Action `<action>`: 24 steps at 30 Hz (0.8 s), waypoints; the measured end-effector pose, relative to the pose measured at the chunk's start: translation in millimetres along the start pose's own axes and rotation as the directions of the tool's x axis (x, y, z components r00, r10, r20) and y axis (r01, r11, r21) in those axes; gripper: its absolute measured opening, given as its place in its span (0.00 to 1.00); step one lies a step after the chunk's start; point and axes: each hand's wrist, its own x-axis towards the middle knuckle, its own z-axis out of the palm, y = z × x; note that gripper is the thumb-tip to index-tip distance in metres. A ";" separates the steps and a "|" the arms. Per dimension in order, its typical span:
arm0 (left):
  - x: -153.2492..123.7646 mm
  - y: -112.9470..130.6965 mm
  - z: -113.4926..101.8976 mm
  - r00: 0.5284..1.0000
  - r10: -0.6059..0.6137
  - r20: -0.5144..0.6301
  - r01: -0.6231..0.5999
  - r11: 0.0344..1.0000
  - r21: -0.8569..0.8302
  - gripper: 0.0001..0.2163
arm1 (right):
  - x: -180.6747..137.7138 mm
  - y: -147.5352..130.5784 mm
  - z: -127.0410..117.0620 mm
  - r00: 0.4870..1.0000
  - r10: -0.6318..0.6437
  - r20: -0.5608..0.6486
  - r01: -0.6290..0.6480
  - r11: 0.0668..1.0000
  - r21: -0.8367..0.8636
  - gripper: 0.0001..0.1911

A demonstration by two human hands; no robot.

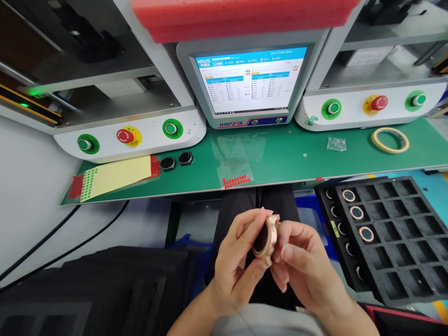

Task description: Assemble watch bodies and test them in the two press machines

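A rose-gold watch case point(270, 239) with a dark round face is tilted on its edge over my lap. My left hand point(236, 261) closes on it, fingers along the top and thumb at the lower end. Close against the back of the case, my right hand point(304, 261) has its thumb and forefinger pinched together. A tiny red sticker point(281, 249) shows at those fingertips, mostly hidden. On the green bench point(280, 154), a clear sheet carries rows of small red stickers point(237, 181).
Two dark watch cases point(177, 161) lie beside a yellow sheet point(119, 175) with green dots. A black tray point(395, 238) at right holds several rose-gold watch cases. A tape roll point(390, 140), a monitor point(252, 84) and red stop buttons point(125, 136) line the back.
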 end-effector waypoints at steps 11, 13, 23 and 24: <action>-1.3 -5.0 1.4 0.995 0.096 0.012 -0.096 0.995 -0.002 0.25 | -3.5 0.9 6.1 0.994 0.079 -0.081 -0.070 0.992 0.109 0.08; -1.2 -4.6 1.5 0.996 0.089 0.014 -0.089 0.996 -0.009 0.25 | -3.3 1.5 6.1 0.993 0.080 -0.086 -0.068 0.990 0.127 0.07; 3.3 -2.1 -2.1 0.990 0.135 0.051 -0.135 0.991 -0.006 0.25 | -7.5 2.3 8.4 0.993 0.104 -0.062 -0.091 0.977 0.191 0.10; 3.8 -2.6 -2.9 0.988 0.143 0.060 -0.143 0.990 -0.005 0.24 | -7.8 3.8 8.7 0.992 0.113 -0.055 -0.100 0.975 0.201 0.11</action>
